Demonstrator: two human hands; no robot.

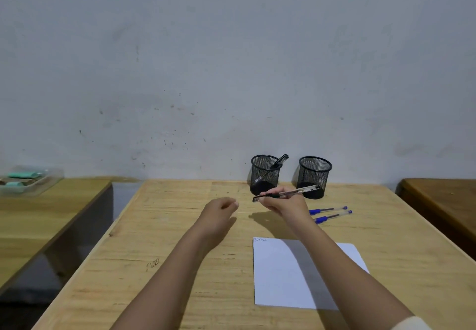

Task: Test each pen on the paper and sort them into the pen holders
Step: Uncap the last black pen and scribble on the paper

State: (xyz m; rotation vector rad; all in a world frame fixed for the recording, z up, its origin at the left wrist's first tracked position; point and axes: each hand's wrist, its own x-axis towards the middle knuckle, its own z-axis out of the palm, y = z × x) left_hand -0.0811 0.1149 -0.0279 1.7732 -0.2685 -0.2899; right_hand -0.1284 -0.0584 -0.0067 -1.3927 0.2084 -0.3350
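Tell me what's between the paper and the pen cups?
In the head view, two blue pens lie on the table there, and the right hand holds a black pen.

Clear tray on left table

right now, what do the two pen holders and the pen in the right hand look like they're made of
The left pen holder and right pen holder: black wire mesh, probably painted metal, since the walls are see-through. The pen in the right hand: clear glossy barrel with a dark grip, likely plastic.
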